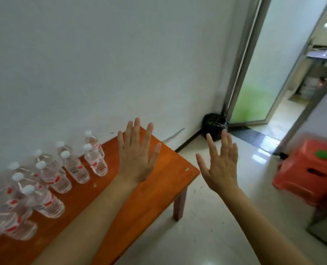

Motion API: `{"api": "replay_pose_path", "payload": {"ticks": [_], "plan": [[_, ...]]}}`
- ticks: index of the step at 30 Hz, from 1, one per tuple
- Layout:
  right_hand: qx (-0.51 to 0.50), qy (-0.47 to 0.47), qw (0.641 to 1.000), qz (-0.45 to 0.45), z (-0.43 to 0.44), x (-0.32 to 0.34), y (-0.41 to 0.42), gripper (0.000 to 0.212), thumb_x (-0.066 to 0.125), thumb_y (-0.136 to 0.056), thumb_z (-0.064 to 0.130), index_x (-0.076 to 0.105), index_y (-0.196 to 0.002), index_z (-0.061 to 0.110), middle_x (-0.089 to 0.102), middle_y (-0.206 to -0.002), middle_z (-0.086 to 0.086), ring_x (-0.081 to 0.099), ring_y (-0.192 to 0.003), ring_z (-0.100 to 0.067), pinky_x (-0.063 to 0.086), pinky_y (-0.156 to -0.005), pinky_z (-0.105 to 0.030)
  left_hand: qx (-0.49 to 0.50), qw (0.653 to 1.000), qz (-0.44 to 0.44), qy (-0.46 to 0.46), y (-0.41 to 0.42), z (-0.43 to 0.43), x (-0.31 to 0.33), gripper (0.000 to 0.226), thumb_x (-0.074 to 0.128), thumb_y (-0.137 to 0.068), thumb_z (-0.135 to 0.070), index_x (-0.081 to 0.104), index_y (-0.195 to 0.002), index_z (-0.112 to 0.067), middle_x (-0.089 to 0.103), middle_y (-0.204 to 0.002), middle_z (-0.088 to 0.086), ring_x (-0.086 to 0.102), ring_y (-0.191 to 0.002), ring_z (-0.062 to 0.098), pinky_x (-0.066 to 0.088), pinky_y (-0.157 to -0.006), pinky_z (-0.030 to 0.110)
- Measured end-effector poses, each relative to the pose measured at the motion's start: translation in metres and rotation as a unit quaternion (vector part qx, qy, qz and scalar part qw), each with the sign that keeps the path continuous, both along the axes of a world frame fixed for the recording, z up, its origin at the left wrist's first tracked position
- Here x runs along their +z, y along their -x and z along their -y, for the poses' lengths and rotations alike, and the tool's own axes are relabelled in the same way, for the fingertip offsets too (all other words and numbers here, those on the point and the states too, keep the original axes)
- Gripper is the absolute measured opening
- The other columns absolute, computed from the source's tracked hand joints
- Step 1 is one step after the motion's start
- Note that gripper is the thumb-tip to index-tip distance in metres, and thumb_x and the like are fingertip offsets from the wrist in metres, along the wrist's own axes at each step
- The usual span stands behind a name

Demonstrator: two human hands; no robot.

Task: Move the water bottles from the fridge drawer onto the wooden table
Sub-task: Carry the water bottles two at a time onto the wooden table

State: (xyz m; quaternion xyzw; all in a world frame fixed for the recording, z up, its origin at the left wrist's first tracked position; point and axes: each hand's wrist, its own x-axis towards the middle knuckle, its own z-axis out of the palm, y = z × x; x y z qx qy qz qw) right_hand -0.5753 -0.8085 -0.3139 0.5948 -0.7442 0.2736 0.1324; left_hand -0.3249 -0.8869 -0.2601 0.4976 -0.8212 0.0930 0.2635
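Two bare hands are raised in front of the camera, backs toward it, fingers straight and spread apart, holding nothing. The left hand [137, 159] hovers over the far end of the wooden table [149, 207]; the right hand [220, 169] is over the pale tiled floor [206, 236], just past the table's corner. The water bottles [57, 180], clear with white caps and red labels, stand upright in close rows on the left part of the table beside the white wall [101, 64], well apart from both hands. A black bag [214, 127] sits in the corner by the door frame, and a red plastic stool [307, 175] stands on the floor at right.
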Motion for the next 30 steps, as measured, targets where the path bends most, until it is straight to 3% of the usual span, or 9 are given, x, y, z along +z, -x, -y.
{"api": "replay_pose_path", "payload": {"ticks": [8, 12, 16, 18, 21, 27, 30], "plan": [[-0.188, 0.012, 0.982, 0.003, -0.184, 0.017, 0.213, 0.075, 0.039, -0.096, 0.058, 0.020, -0.158, 0.020, 0.002, -0.166, -0.015, -0.002, -0.154, -0.031, 0.008, -0.122, -0.053, -0.206, 0.978, 0.026, -0.004, 0.263, -0.101, 0.026, 0.068, 0.017, -0.100, -0.060, 0.014, -0.158, -0.026, -0.003, -0.166, 0.012, -0.004, -0.153, 0.031, 0.008, -0.118, 0.062], [-0.286, 0.019, 0.958, 0.015, -0.260, 0.011, 0.295, 0.083, 0.042, -0.095, 0.059, 0.010, -0.160, 0.019, -0.006, -0.166, -0.014, -0.003, -0.154, -0.032, 0.006, -0.122, -0.055, -0.300, 0.953, 0.033, 0.004, 0.381, -0.146, 0.019, 0.068, 0.019, -0.099, -0.061, 0.019, -0.158, -0.025, 0.005, -0.165, 0.016, 0.003, -0.152, 0.033, 0.012, -0.118, 0.062], [-0.380, 0.003, 0.925, 0.026, -0.323, -0.003, 0.365, 0.082, 0.034, -0.095, 0.063, 0.013, -0.160, 0.016, -0.005, -0.166, -0.017, -0.003, -0.153, -0.033, 0.004, -0.122, -0.054, -0.390, 0.921, 0.026, -0.004, 0.489, -0.187, -0.004, 0.067, 0.026, -0.099, -0.059, 0.017, -0.158, -0.027, 0.003, -0.165, 0.017, 0.001, -0.153, 0.033, 0.015, -0.116, 0.064], [-0.419, -0.019, 0.908, 0.017, -0.346, -0.007, 0.399, 0.082, 0.041, -0.096, 0.058, 0.014, -0.160, 0.014, -0.005, -0.166, -0.017, -0.003, -0.153, -0.034, 0.006, -0.122, -0.055, -0.431, 0.902, 0.022, -0.011, 0.539, -0.202, -0.013, 0.068, 0.025, -0.099, -0.060, 0.022, -0.158, -0.025, 0.002, -0.165, 0.016, 0.001, -0.153, 0.033, 0.016, -0.116, 0.065], [-0.468, -0.035, 0.882, 0.027, -0.371, -0.004, 0.446, 0.082, 0.051, -0.096, 0.053, 0.015, -0.159, 0.014, -0.006, -0.166, -0.018, -0.003, -0.153, -0.034, 0.005, -0.122, -0.054, -0.466, 0.884, 0.023, -0.031, 0.612, -0.217, -0.016, 0.070, 0.020, -0.099, -0.063, 0.022, -0.157, -0.026, 0.001, -0.166, 0.014, 0.000, -0.152, 0.034, 0.016, -0.116, 0.064], [-0.533, -0.044, 0.844, 0.034, -0.421, 0.011, 0.526, 0.081, 0.042, -0.097, 0.055, 0.007, -0.160, 0.017, -0.009, -0.166, -0.017, -0.006, -0.153, -0.031, 0.006, -0.123, -0.053, -0.505, 0.861, 0.049, -0.036, 0.743, -0.246, -0.017, 0.071, 0.024, -0.098, -0.064, 0.008, -0.158, -0.030, -0.002, -0.166, 0.013, -0.007, -0.152, 0.031, 0.002, -0.120, 0.057], [-0.569, -0.054, 0.819, 0.053, -0.454, 0.008, 0.550, 0.080, 0.040, -0.098, 0.057, 0.006, -0.159, 0.018, -0.004, -0.166, -0.017, -0.003, -0.153, -0.031, 0.006, -0.123, -0.052, -0.525, 0.845, 0.087, -0.062, 0.790, -0.274, -0.023, 0.071, 0.017, -0.098, -0.066, 0.000, -0.158, -0.032, -0.014, -0.165, 0.011, -0.015, -0.151, 0.029, 0.002, -0.120, 0.058]]}}
